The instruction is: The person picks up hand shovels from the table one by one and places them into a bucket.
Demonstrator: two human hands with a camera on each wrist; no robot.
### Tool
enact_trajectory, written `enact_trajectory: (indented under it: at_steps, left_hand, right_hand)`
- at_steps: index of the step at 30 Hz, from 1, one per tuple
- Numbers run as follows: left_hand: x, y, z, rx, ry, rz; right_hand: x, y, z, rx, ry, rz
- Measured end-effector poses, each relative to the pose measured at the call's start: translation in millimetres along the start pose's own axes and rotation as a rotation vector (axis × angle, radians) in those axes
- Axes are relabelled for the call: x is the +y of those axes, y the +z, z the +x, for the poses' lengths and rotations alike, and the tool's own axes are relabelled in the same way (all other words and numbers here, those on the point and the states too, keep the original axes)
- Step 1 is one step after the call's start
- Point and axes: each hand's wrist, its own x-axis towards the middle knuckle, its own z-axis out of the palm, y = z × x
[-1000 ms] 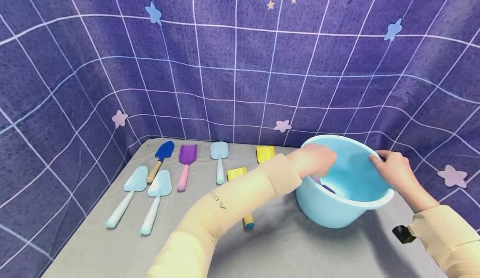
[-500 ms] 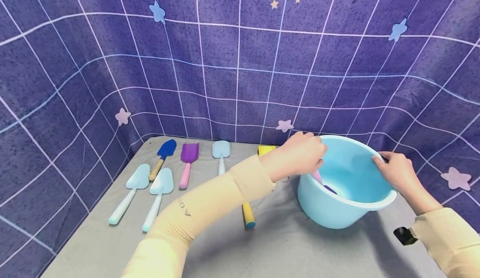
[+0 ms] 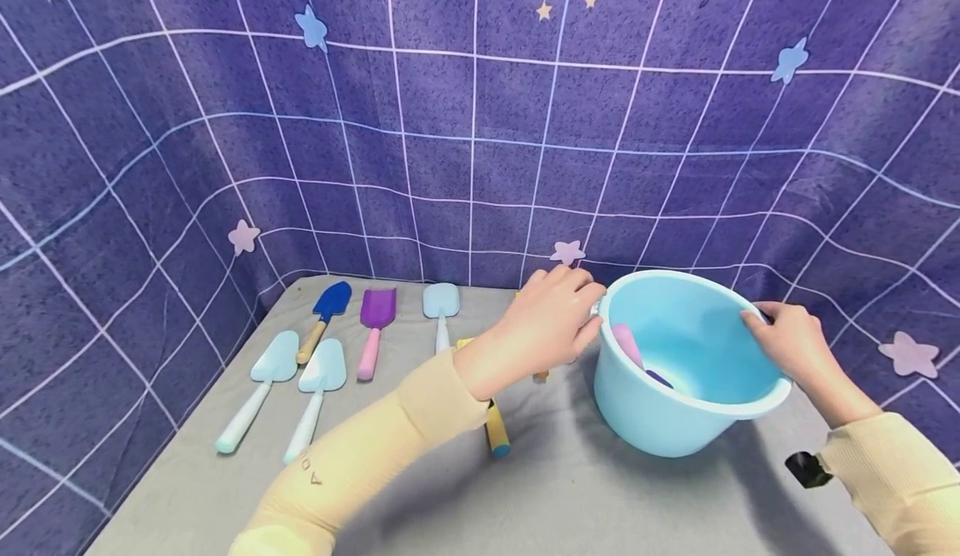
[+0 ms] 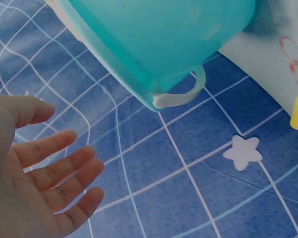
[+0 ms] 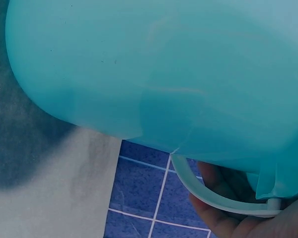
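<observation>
A light blue bucket (image 3: 660,427) stands tilted on the right of the grey surface. At its right rim my right hand (image 3: 791,339) grips, thumb over the edge; the right wrist view has the fingers around the white bail handle (image 5: 203,193). Inside, a pink handle (image 3: 627,345) leans against the left wall, with a dark purple part (image 3: 658,378) low beside it; the front wall hides the rest. Just outside the left rim hovers my left hand (image 3: 551,310), holding nothing. The left wrist view shows its fingers (image 4: 69,173) spread and loosely bent, apart from the bucket.
On the left lie a blue trowel (image 3: 332,299), a purple scoop (image 3: 377,309), a pale blue scoop (image 3: 441,300) and two pale blue trowels (image 3: 276,358). A yellow handle (image 3: 497,433) shows under my left arm, which partly hides other yellow tools. A purple cloth (image 3: 480,164) hangs behind.
My left hand has come out of the bucket and moved left past its rim, leaving the pink handle inside. The right hand keeps its hold on the bucket.
</observation>
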Motion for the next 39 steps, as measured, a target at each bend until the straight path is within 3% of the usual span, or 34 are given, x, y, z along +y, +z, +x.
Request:
enact_trajectory:
  at_steps: [6,15,23,28,39]
  left_hand:
    - [-9.9,7.5,-24.8,0.07,-0.048,-0.051]
    - [-19.5,32.4,-57.8,0.042,-0.201,-0.106]
    - [-27.3,64.2,-83.2,-0.055,-0.277,-0.123]
    - [-32.4,84.1,-95.8,-0.177,-0.359,-0.11]
    - [-39.8,106.2,-102.5,-0.425,-0.598,-0.179]
  right_hand:
    - [-0.6,0.4,-1.3,0.0,0.0,0.002]
    - [-1.7,-0.6,-0.5,0.001,-0.002,0.002]
    - [-1.2,-1.1,-0.8,-0.009,0.004,0.004]
    - [-2.1,-1.3,-2.1,-0.016,0.003,0.011]
    - [-0.3,-1.1,-1.4,-0.007,0.002,0.009]
